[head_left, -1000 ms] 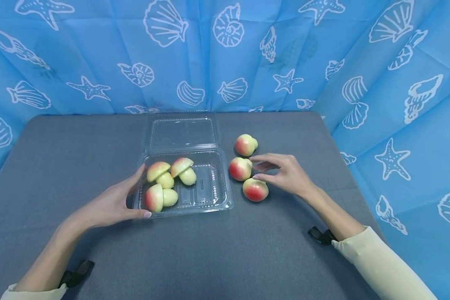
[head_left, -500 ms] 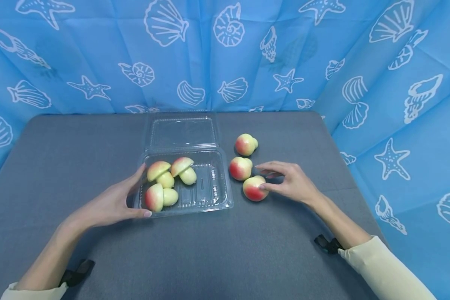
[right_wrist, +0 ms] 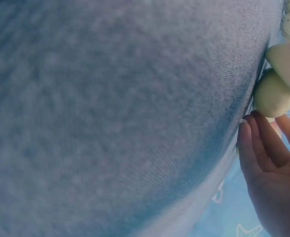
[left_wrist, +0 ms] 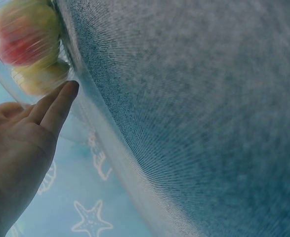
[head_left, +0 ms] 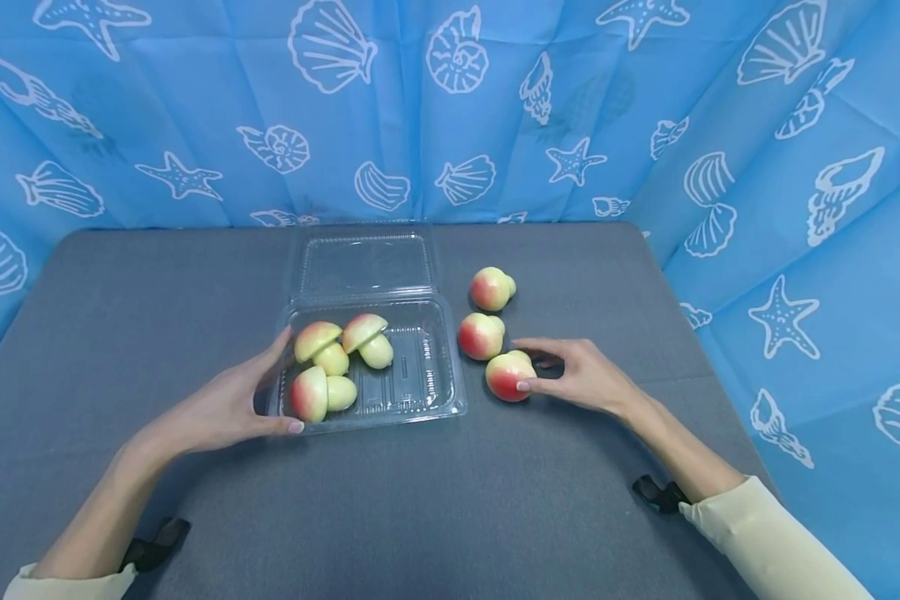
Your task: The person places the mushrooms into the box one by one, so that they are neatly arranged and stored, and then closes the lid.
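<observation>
A clear plastic clamshell container stands with its lid folded back. Three toy mushrooms with red-tinged caps lie in its left half; the front one is nearest my left hand. That left hand rests against the container's left side, thumb at the front corner, fingers along the side. Right of the container lies a row of three more mushrooms: far, middle and near. My right hand is at the near one, its thumb touching the cap and its fingers behind the pale stem.
Everything lies on a table with a grey cloth. A blue curtain with white shell and starfish prints hangs behind and along the right side. Black bands are on both wrists.
My right hand has moved from beside the middle mushroom toward me, and its thumb now lies on the near mushroom's cap. The left hand has stayed at the container.
</observation>
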The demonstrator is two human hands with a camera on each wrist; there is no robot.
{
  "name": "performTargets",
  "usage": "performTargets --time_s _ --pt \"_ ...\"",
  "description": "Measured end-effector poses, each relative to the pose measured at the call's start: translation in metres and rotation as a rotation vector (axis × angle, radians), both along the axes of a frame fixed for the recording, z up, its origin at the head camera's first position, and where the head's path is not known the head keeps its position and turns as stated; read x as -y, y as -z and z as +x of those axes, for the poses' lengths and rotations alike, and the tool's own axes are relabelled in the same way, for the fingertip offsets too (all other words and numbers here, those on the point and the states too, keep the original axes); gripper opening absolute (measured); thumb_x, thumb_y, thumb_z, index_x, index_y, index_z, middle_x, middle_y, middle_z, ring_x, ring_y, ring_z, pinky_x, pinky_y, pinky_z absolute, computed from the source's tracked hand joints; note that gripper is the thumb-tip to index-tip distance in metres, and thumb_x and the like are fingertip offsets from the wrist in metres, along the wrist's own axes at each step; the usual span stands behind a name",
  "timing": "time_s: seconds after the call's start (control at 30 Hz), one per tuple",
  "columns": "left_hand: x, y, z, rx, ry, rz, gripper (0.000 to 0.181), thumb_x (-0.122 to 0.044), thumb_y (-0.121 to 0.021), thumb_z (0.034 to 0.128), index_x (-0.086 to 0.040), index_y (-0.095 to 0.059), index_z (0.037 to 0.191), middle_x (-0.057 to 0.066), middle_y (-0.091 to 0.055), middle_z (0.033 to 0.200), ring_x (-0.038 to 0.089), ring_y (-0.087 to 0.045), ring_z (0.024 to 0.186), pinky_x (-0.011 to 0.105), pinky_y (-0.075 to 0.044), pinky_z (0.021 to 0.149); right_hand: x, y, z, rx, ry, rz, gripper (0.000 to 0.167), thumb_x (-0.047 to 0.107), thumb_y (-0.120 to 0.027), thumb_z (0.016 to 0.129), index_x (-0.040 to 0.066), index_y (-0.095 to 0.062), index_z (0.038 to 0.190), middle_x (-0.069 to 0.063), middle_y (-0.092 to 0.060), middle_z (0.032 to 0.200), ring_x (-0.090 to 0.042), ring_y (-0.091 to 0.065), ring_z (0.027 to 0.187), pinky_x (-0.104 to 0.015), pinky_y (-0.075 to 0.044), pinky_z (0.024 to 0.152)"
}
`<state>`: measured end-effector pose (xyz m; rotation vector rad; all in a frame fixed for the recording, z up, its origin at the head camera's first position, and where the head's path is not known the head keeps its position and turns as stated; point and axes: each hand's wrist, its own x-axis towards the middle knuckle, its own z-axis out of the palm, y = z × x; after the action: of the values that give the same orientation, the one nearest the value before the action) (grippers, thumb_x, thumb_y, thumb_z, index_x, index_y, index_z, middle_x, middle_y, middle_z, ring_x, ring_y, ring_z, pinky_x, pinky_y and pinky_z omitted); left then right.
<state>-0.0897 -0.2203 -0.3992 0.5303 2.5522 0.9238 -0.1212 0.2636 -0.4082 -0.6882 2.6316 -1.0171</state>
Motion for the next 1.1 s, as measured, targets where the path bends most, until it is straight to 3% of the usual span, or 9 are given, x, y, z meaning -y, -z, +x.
performTargets --time_s 0.33,0.67,0.87,1.1 --pt "0.0 0.0 0.001 -0.002 0.002 0.011 0.126 -0.061 -0.078 0.0757 -0.01 0.0 0.16 0.024 -0.013 0.163 0.047 -0.025 0.144 0.064 -0.029 0.109 -0.001 0.001 0.001 -0.012 -0.009 0.002 0.053 0.041 -0.077 0.087 0.019 -0.065 0.134 0.003 -0.066 0.127 -0.013 -0.064 0.11 -0.044 -0.051 0.096" --pt "0.0 0.0 0.0 -0.002 0.003 0.006 0.126 -0.062 -0.077 0.0757 -0.011 0.001 0.16 0.024 -0.012 0.163 0.047 -0.023 0.144 0.064 -0.028 0.11 -0.002 -0.004 0.003 -0.021 -0.046 -0.103 0.054 0.026 -0.082 0.084 0.015 -0.064 0.133 -0.002 -0.064 0.128 -0.017 -0.065 0.106 -0.046 -0.054 0.091" --pt "0.0 -0.001 0.0 -0.003 0.008 0.014 0.125 -0.06 -0.078 0.0768 -0.01 0.001 0.16 0.023 -0.011 0.163 0.047 -0.021 0.145 0.065 -0.027 0.11 -0.005 -0.004 -0.003 -0.121 -0.09 -0.155 0.055 0.024 -0.085 0.08 0.02 -0.065 0.131 0.005 -0.065 0.126 -0.01 -0.064 0.102 -0.044 -0.056 0.087" --pt "0.0 -0.001 0.0 0.001 0.006 0.009 0.125 -0.061 -0.078 0.0764 -0.01 0.0 0.16 0.02 -0.01 0.164 0.045 -0.022 0.145 0.063 -0.027 0.11 0.002 -0.012 -0.009 -0.22 -0.122 -0.218 0.056 0.016 -0.086 0.078 0.016 -0.066 0.13 0.001 -0.066 0.126 -0.01 -0.066 0.102 -0.041 -0.057 0.086"
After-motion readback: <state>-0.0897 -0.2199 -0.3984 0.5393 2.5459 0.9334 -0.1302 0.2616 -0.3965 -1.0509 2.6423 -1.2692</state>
